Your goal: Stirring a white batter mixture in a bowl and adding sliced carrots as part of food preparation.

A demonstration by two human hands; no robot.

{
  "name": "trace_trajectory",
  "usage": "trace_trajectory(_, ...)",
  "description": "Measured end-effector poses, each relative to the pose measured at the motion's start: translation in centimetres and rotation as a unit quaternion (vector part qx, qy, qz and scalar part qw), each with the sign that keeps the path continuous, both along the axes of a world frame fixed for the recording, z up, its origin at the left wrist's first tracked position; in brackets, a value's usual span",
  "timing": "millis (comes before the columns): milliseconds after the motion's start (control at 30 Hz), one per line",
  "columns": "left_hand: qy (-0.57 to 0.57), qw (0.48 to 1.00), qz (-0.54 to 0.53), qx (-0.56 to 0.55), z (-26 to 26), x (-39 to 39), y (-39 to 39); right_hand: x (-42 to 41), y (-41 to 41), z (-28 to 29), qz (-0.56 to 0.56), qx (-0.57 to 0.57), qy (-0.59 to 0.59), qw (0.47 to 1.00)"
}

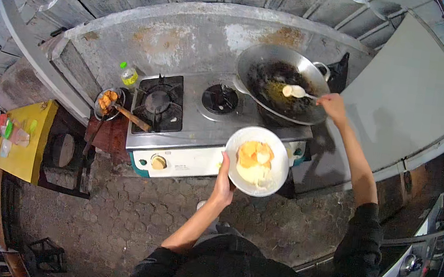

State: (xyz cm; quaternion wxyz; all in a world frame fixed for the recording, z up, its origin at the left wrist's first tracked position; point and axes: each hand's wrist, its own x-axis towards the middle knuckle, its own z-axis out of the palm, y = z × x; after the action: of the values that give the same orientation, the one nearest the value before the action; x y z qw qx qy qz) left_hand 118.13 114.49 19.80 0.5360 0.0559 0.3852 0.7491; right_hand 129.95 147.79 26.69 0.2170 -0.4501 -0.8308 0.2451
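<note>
My left hand (224, 185) grips the rim of a white bowl (283, 169), tilted toward me in front of the gas stove (189, 128). Inside the bowl are orange-yellow pieces of food (254, 154) and a pale batter (252, 174). With my right hand (333, 107) I hold a spoon (311, 96) over a large metal wok (254, 65). A batter-coated piece (288, 90) lies on the spoon's bowl. Dark, shiny oil (281, 75) covers the bottom of the wok, which sits on the stove's right side.
Left of the stove, a strainer (99, 112) with fried pieces (107, 101) rests beside a wooden-handled utensil (134, 117). A green-capped bottle (129, 75) stands behind the left burner (157, 102). Further left is a yellow-covered table (30, 159) bearing small items. A pale panel (413, 92) stands to the right.
</note>
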Motion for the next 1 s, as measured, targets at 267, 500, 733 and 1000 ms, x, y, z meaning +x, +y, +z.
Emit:
trace_trajectory(267, -0.012, 0.998, -0.037, -0.039, -2.6, -1.9, -0.9, -6.8, 1.6, -3.0, -0.005, 0.204, -0.210, 0.956)
trace_trajectory(500, -0.020, 0.998, -0.040, -0.045, -3.6, -2.7, -0.5, -7.0, 3.2, -3.9, -0.042, 0.323, -0.181, 0.928)
trace_trajectory(733, -0.029, 0.998, -0.054, -0.024, -4.7, -3.0, -0.2, -4.7, 4.6, -1.6, -0.103, 0.198, -0.139, 0.965)
trace_trajectory(1000, 0.012, 0.998, -0.025, -0.053, -3.8, -3.8, 0.3, 1.2, -3.5, 4.7, -0.078, -0.136, 0.022, 0.987)
